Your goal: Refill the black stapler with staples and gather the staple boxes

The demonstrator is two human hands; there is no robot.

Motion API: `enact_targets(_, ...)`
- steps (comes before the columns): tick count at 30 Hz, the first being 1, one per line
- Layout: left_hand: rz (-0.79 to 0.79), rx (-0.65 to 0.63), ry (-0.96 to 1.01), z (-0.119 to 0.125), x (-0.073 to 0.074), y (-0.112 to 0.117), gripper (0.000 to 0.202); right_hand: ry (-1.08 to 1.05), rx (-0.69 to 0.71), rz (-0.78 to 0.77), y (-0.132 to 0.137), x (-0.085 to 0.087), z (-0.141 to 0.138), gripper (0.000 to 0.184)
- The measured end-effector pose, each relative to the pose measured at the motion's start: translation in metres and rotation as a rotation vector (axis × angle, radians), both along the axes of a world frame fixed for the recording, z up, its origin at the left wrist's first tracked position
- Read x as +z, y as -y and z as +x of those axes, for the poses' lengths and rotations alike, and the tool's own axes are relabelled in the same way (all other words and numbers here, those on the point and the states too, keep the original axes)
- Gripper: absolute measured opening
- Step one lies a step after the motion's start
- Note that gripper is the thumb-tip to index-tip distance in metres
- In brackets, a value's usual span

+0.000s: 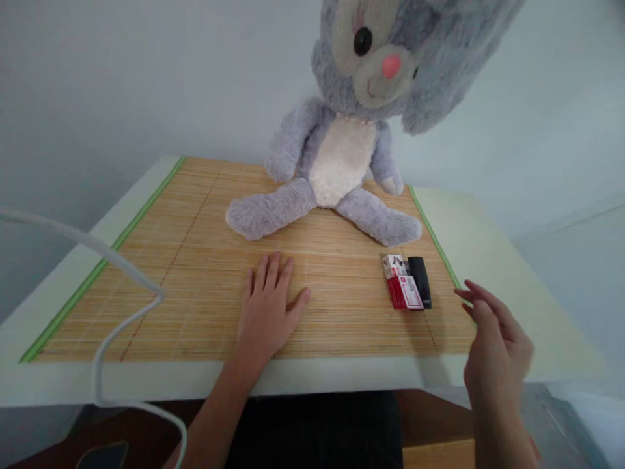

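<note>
Mat [205, 280]: slatted | left hand [266, 312]: flat atop | boxes [403, 286]: red-white, oblong | plush [342, 159]: furry

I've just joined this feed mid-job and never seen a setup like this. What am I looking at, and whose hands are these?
There is no machine here: these are one person's two bare hands. The single picture comes from a camera worn on that person's head, looking forward and down.

The left hand lies palm down on a bamboo mat with green edging, spread over a pale table. The right hand is at the mat's right side, fingers bent; I see nothing held in either hand.

Near the right hand, red-and-white boxes lie beside a black object, perhaps a stapler. A grey plush toy sits at the back, and a white cable crosses the view at left.
</note>
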State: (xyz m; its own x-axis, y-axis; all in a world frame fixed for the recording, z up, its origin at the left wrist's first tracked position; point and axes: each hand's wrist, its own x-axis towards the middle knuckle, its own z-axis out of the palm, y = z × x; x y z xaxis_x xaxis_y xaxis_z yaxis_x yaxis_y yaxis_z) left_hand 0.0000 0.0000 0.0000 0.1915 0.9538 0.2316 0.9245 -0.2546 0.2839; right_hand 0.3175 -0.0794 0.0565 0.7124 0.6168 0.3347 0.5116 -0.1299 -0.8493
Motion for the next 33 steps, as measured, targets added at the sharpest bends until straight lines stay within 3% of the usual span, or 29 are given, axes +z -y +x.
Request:
enact_targets(4,0.007,-0.012,0.010,-0.001,-0.001,0.000,0.063,-0.247,0.100,-0.047,-0.023,-0.030,0.033,0.053)
enact_targets(9,0.013,-0.024,0.006,-0.003,-0.004,-0.001,0.062,-0.589,0.257,0.003,-0.042,-0.058,0.046,0.053)
enact_targets(19,0.020,-0.025,-0.007,-0.004,-0.006,-0.001,0.063,-0.572,0.294,-0.094,-0.071,-0.069,0.037,0.051)
enact_targets(24,0.026,-0.028,0.006,-0.005,-0.006,-0.002,0.063,-0.584,0.319,-0.143,-0.074,-0.069,-0.001,0.058)
enact_targets(33,0.044,-0.037,0.087,-0.006,-0.010,-0.003,0.057,-0.627,0.542,-0.034,-0.081,-0.071,-0.126,0.056)
